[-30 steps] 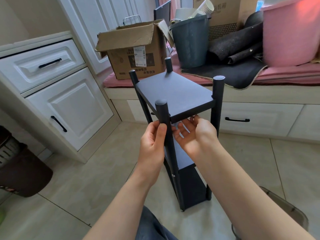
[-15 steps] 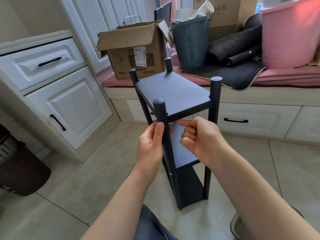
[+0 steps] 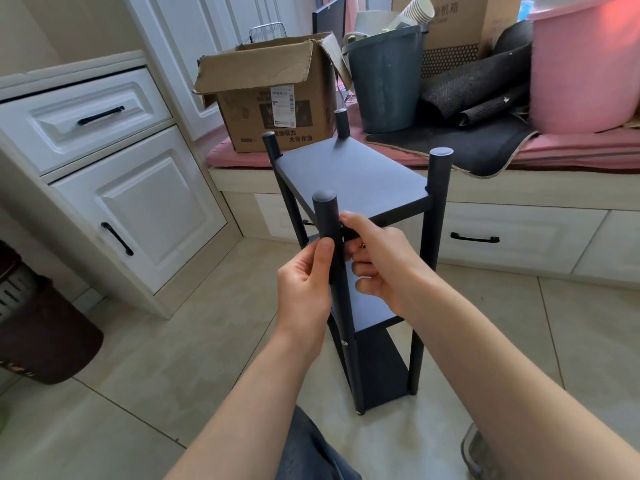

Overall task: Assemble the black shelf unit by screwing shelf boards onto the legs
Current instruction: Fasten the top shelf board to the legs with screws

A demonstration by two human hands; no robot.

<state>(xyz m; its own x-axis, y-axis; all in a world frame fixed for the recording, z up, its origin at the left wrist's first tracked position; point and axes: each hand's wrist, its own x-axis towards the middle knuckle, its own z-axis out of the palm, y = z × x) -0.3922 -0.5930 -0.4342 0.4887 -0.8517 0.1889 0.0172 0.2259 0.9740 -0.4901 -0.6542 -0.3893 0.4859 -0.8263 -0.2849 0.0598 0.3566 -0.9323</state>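
Note:
The black shelf unit stands upright on the tiled floor, with three boards between round black legs. My left hand grips the near-left leg just below the top board, thumb up along the leg. My right hand has its fingers curled at the near edge of the top board, right beside that leg; its thumb lies on top of the edge. What the fingertips pinch there is hidden. The lower part of the near-left leg shows a small silver screw head.
A white cabinet stands at left, a low bench with drawers behind the shelf. On the bench sit a cardboard box, a grey bin, dark mats and a pink tub. A brown basket sits far left.
My right hand moved from under the top board, palm up, to curl at the board's near edge by the near-left leg. The left hand kept its grip on that leg.

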